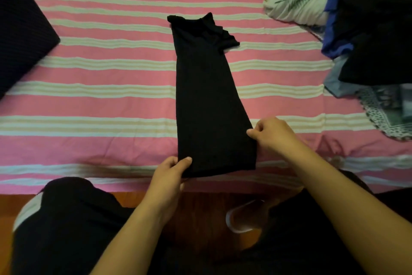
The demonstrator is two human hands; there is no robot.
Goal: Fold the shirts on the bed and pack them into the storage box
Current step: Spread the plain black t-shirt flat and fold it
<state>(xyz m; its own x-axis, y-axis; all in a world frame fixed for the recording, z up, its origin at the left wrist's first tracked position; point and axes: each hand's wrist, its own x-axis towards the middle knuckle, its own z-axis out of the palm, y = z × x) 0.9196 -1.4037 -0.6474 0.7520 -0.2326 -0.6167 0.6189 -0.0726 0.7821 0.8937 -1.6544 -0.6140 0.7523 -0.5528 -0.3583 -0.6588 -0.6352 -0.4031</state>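
A dark storage box (pixel 20 36) sits at the bed's left edge. The left hand (pixel 170 172) pinches the near-left hem corner of the black shirt (pixel 207 96); the right hand (pixel 273 133) pinches its near-right edge. The shirt, folded into a narrow strip, runs lengthwise away from both hands, so the next fold likely goes hem toward collar. It lies on the pink striped bed (pixel 100 87); unfolded clothes (pixel 367 29) are heaped at right.

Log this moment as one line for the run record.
stage: folding | black shirt: long narrow strip on bed | left hand: grip on near hem corner | right hand: pinching right edge
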